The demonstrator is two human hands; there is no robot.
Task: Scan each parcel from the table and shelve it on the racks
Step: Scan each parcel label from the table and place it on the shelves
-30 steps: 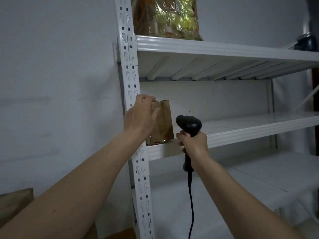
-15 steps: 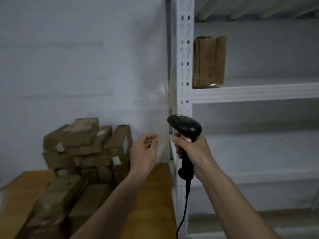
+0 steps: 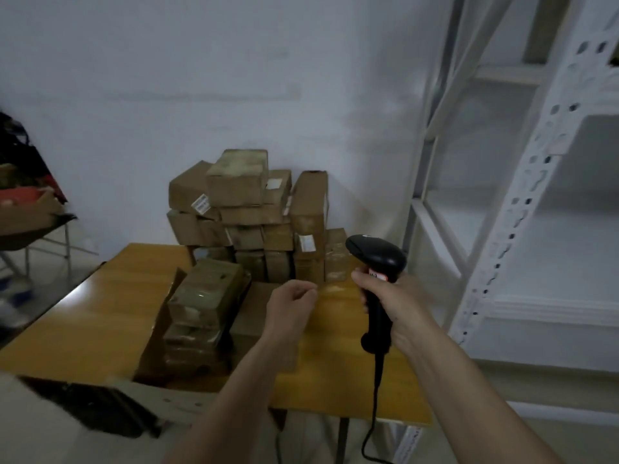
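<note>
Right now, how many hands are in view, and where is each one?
2. The left hand hangs empty above the table, in front of the parcels. The right hand grips the scanner beside it.

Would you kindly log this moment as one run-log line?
phase: between parcels | left hand: holds nothing, over table | right hand: grips scanner | parcels: stacked on table

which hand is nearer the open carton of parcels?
Left. The left hand hovers just right of the open carton; the right hand, gripping the scanner, is farther right.
</note>
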